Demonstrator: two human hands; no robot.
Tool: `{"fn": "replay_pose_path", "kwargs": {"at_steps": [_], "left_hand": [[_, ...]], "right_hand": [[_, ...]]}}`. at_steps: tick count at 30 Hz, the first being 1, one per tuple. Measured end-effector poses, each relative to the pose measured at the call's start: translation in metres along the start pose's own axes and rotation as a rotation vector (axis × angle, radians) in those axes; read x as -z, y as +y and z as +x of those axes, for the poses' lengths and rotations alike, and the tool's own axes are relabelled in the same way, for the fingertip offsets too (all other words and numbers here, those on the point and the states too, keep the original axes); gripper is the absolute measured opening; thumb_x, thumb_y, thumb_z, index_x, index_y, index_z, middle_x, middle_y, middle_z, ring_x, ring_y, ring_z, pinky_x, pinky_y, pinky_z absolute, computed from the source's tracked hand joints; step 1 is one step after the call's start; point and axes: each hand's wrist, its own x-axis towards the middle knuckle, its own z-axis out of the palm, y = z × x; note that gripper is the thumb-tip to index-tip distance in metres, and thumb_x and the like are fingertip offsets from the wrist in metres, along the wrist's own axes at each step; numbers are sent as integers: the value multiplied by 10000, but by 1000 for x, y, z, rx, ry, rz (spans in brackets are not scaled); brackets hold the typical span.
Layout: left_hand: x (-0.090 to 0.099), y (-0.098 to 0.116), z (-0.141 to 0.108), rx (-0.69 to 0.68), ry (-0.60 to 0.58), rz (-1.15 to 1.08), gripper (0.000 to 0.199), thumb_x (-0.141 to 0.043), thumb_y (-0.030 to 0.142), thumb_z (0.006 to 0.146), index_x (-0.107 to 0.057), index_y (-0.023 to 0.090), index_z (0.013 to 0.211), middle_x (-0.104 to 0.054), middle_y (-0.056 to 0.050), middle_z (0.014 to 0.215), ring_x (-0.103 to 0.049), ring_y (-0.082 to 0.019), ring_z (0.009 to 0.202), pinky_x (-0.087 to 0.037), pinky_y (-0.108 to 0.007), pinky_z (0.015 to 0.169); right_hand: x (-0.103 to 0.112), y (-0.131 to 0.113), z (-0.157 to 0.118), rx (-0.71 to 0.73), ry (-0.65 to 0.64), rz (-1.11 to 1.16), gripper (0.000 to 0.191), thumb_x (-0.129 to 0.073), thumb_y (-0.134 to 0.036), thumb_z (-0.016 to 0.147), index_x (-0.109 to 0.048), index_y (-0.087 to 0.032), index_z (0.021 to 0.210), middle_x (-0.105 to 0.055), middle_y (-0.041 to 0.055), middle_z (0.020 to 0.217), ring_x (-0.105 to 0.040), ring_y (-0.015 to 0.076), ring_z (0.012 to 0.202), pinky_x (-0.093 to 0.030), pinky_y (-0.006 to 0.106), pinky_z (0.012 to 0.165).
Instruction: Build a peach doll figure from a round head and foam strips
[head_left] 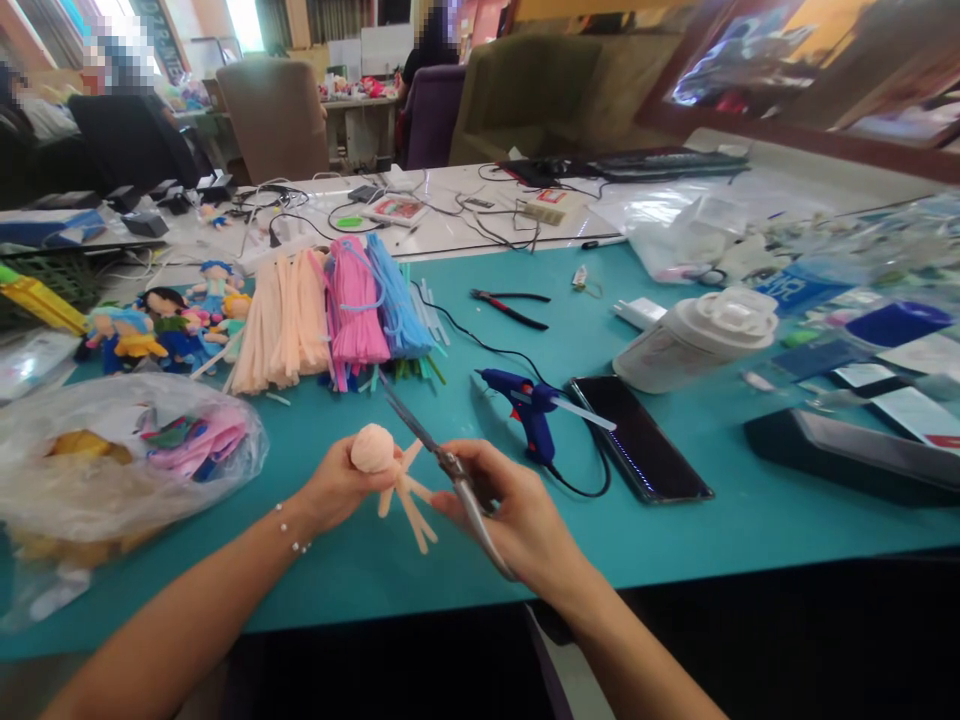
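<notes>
Above the near edge of the green desk [337,590], left of its middle, the left hand [337,485] pinches a small peach figure [372,448] just under its round head, a grip that seems chosen to leave the thin limbs splayed free. Just beside it, the right hand [517,510] is wrapped around the handles of a pair of scissors [450,462], blades looking almost together and aimed at the far edge, probably to keep the points off both hands; whether its fingertips touch a limb I cannot tell. Toward the left edge slumps a clear plastic bag [247,450]; right of the middle lie a blue glue gun [529,400] and a phone [641,440], the gun perhaps placed for easy reach. Farther back, red-handled pliers [517,300] lie right of upright peach [281,320], pink [356,300] and blue bundles [401,295], tied perhaps to keep colours apart.
</notes>
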Motion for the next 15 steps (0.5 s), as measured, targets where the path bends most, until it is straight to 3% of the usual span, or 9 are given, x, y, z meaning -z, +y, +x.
{"fn": "replay_pose_path", "kwargs": {"at_steps": [3, 7, 11, 15], "left_hand": [[0, 2, 1, 39, 4, -36, 341, -840, 180, 368, -665, 118, 653, -619, -8, 581, -561, -111, 539, -454, -220, 530], [0, 3, 1, 75, -4, -20, 335, -834, 178, 383, -664, 117, 665, -616, -11, 572, -559, -111, 510, -461, -221, 505], [0, 1, -1, 86, -66, 36, 317, -834, 202, 421, -666, 109, 674, -619, -12, 577, -570, -120, 518, -482, -239, 528], [-1, 1, -2, 83, -122, 48, 316, -833, 198, 445, -679, 104, 704, -651, -33, 655, -590, -128, 561, -493, -246, 557]], "right_hand": [[11, 5, -5, 28, -37, -68, 324, -566, -264, 804, -542, -180, 1116, -570, -20, 659, -476, 98, 515, -441, 208, 509], [16, 10, -10, 109, 31, -135, 282, -507, -180, 816, -562, -187, 1093, -610, 10, 735, -532, 113, 569, -465, 214, 548], [9, 9, -8, 185, 63, -76, 299, -520, -174, 809, -535, -201, 1107, -650, 45, 860, -598, 139, 680, -495, 234, 610], [-3, 11, -1, 168, 66, 0, 291, -548, -215, 804, -524, -193, 1094, -675, 73, 905, -638, 170, 756, -515, 267, 658]]}}
